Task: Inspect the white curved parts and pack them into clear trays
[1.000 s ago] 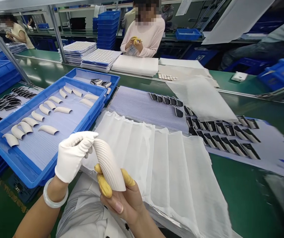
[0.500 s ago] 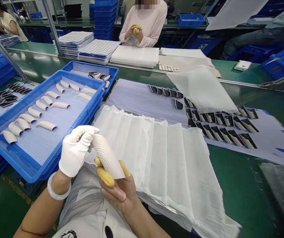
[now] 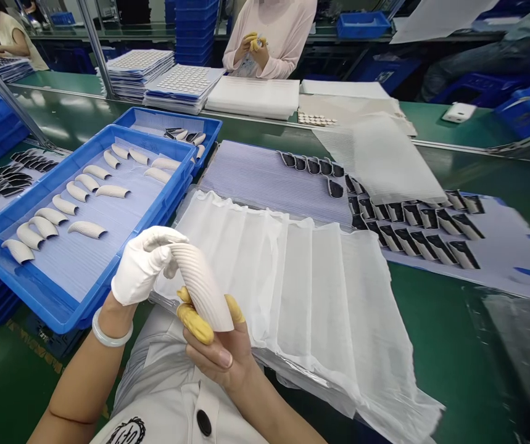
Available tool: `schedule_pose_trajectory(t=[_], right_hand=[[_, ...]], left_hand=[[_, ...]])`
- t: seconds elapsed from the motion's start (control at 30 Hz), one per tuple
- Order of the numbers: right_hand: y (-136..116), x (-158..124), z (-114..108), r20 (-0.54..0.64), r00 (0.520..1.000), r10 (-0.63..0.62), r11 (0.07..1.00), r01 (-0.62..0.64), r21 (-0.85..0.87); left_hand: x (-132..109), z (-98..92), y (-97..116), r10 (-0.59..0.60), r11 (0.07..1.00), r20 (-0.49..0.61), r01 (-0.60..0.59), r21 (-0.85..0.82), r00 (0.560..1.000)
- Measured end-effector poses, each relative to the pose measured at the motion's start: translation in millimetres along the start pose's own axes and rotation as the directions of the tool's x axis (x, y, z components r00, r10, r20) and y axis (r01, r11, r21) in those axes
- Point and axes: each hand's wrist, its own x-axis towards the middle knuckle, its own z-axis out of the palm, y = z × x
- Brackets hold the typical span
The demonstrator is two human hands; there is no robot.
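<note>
A curved white piece with a ribbed surface (image 3: 201,285) is held in front of my lap, tilted with its narrower end up and to the left. My left hand (image 3: 143,262), in a white glove, pinches that upper end between thumb and fingers. Around the lower, wider end my right hand (image 3: 221,351) is closed, with yellow finger cots on some fingertips. The inner side of the piece is hidden from me. Just left of my hands, similar curved pieces (image 3: 86,230) lie in rows in a blue tray (image 3: 61,324) lined with a pale sheet.
White cloth (image 3: 324,290) covers the work surface beside my hands. Beyond it lie dark-lined pieces (image 3: 424,246) on pale sheets, partly under a translucent sheet (image 3: 394,163). Across the green bench stand stacked sheets (image 3: 176,92) and a co-worker (image 3: 271,37) wearing yellow finger cots. A metal post (image 3: 95,49) rises at left.
My left hand has turned, its fingers now arching over the upper end of the piece. The piece stays in my right hand, slightly rotated. The camera view has shifted a little.
</note>
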Motion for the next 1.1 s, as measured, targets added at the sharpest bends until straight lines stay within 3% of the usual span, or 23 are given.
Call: schedule_pose_trajectory(t=[0.17,0.37,0.5,0.7,0.83,0.9,0.97,1.1], right_hand=[[4.4,0.8,-0.7,-0.032,0.999,-0.011,0.999,0.009,-0.039],[-2.0,3.3,-3.1,-0.165,0.983,-0.077,0.984,0.049,-0.169],[-7.7,3.4,-5.5,-0.155,0.980,-0.123,0.963,0.080,-0.258],[-6.8,3.2,-2.4,-0.205,0.968,-0.145,0.924,0.058,-0.379],[-10.6,2.8,3.8,-0.241,0.945,-0.220,0.869,0.078,-0.489],[-13.8,2.3,7.5,-0.243,0.936,-0.257,0.826,0.082,-0.557],[-17.1,1.7,10.9,-0.249,0.925,-0.288,0.784,0.079,-0.616],[-23.1,0.2,15.0,-0.273,0.910,-0.314,0.714,0.037,-0.699]], left_hand=[[3.9,2.8,0.3,0.015,1.000,-0.029,-0.015,0.004,0.999],[3.5,4.4,4.7,0.113,0.971,-0.109,-0.086,0.225,0.988],[1.2,3.4,5.5,0.172,0.932,-0.066,-0.141,0.335,0.983],[5.8,3.9,-0.7,0.159,0.960,-0.119,-0.126,0.250,0.980],[1.4,3.3,1.4,0.213,0.884,-0.087,-0.154,0.441,0.973],[-3.5,2.0,5.2,0.154,0.862,0.002,-0.136,0.489,0.988],[-8.3,1.1,9.2,0.013,0.867,0.085,-0.054,0.496,0.996],[-12.9,2.6,13.4,-0.174,0.863,0.147,0.078,0.499,0.974]])
